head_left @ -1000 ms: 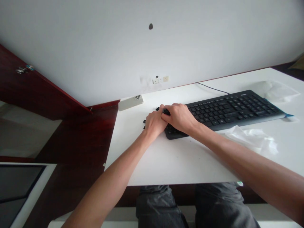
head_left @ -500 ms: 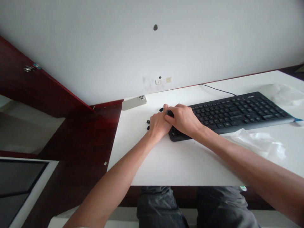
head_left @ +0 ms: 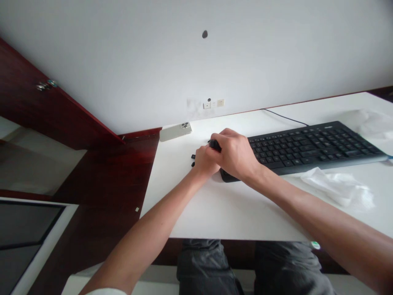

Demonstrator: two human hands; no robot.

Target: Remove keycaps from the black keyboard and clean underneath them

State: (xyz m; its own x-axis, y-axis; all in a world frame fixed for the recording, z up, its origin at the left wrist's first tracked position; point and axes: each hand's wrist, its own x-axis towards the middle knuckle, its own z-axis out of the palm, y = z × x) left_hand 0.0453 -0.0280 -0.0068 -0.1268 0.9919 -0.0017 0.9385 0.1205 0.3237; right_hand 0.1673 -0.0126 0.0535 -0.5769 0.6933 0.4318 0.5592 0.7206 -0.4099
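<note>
A black keyboard (head_left: 294, 143) lies on the white table, its left end partly covered by my hands. My right hand (head_left: 235, 149) is closed around a small black object (head_left: 215, 144) with a rounded end, like a tool's handle; its other end is hidden. Pressed close against it, my left hand (head_left: 206, 160) is at the keyboard's left end with its fingers curled. What it grips, if anything, is covered by my right hand. Just left of my left hand lie loose black keycaps (head_left: 193, 156). Another small dark piece shows partly behind the hands.
A phone (head_left: 175, 132) lies camera side up at the table's back left corner. Crumpled white plastic (head_left: 340, 186) rests in front of the keyboard, and more plastic (head_left: 370, 123) behind its right end. The keyboard cable (head_left: 285, 117) runs toward the wall. The table's left edge drops to a dark red floor.
My right hand has shifted slightly and now covers more of my left hand's fingers, with the black object tilted differently. The whole view has moved a little; the keyboard stays in place.
</note>
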